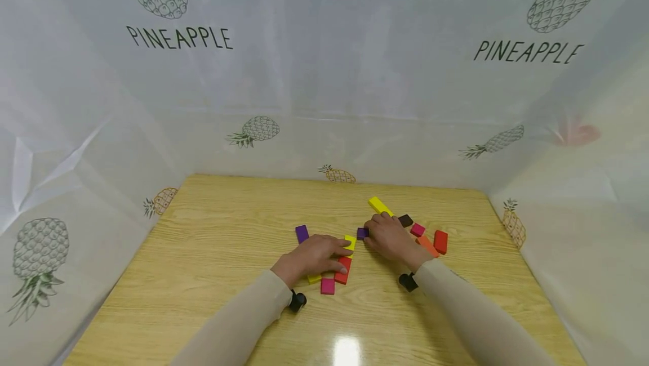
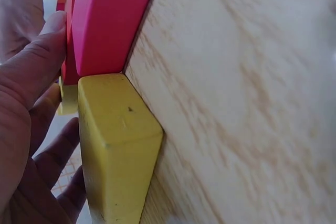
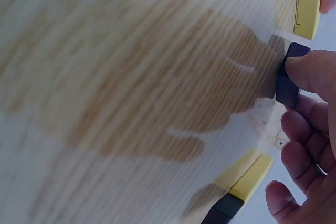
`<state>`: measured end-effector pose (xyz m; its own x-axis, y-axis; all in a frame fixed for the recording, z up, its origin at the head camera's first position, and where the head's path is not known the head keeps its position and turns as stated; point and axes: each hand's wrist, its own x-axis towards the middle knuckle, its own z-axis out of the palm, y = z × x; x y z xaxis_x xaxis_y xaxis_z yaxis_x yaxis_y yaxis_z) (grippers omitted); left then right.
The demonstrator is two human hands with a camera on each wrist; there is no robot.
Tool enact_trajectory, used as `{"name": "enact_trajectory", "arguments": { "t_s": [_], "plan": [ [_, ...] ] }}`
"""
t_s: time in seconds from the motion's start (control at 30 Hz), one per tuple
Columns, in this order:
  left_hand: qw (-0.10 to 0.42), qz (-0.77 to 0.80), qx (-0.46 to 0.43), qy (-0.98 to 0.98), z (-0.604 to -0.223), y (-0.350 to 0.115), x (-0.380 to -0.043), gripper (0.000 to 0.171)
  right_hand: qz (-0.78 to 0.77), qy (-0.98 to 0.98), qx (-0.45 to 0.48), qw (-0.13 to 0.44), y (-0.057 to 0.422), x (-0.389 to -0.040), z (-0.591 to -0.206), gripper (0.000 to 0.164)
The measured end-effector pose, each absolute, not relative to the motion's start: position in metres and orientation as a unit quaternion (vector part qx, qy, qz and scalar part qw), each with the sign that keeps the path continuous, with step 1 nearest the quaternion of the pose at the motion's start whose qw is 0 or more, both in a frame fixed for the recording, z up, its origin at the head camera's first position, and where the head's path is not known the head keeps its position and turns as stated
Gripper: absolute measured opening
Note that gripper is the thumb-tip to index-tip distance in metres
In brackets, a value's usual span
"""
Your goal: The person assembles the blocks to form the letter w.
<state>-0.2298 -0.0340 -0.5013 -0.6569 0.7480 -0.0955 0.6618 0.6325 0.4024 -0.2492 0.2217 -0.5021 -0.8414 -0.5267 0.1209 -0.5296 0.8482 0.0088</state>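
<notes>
Head view: resting the left hand (image 1: 311,256), spread with fairly straight fingers, on a cluster on the table (image 1: 213,253), touching an upper yellow block (image 1: 350,240) with the fingertips and a red block (image 1: 343,270) with the thumb, probably steadying both against shifting. Pinching a small purple block (image 1: 362,233) in the right hand (image 1: 389,236), between cluster and loose blocks, likely holding it narrowly for fine control.

Left wrist view: revealing the front yellow block (image 2: 123,129), mostly covered by the hand in the head view, and meeting a pink block (image 2: 113,30) there end to end.

Right wrist view: showing the thumb on the purple block, hidden from above, but leaving contact with the table uncertain. Exposing also a black block (image 3: 226,208) beside a long yellow block (image 3: 252,174).
</notes>
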Motion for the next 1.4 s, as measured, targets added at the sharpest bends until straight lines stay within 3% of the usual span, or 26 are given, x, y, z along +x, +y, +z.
{"name": "enact_trajectory", "arguments": {
  "t_s": [0.53, 1.4],
  "plan": [
    [0.125, 0.16, 0.4, 0.894, -0.5027, -0.0342, -0.2299, 0.05, 0.031, -0.962, 0.27, 0.022, 0.2173, -0.2507, -0.4992, 0.03],
    [0.129, 0.165, 0.397, 0.894, -0.5002, -0.0351, -0.2283, 0.049, 0.033, -0.962, 0.27, 0.024, 0.2194, -0.2505, -0.5024, 0.03]
  ]
}}
